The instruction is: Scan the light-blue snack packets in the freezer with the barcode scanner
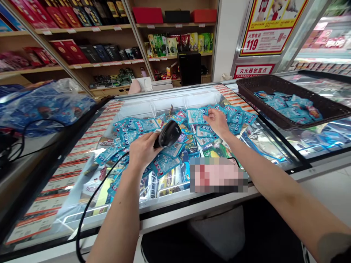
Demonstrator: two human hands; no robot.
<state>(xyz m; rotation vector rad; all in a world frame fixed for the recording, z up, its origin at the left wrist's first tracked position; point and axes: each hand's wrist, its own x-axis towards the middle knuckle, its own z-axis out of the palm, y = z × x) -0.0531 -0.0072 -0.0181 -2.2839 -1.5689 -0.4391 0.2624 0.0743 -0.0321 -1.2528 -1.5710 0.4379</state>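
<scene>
My left hand (143, 149) is closed round the handle of a black corded barcode scanner (168, 133), its head aimed at a heap of blue snack packets (131, 132) inside an open chest freezer (175, 98). My right hand (217, 121) reaches further in, fingers curled on one blue packet (195, 116) at the top of the heap. The scanner's black cable (90, 204) runs down past my left forearm.
A dark wicker basket (276, 83) with more blue packets sits on the freezer lid to the right. A plastic bag of blue goods (44, 106) lies on the left. Wooden shelves of boxed goods (82, 51) stand behind. A blurred patch covers part of the freezer's front.
</scene>
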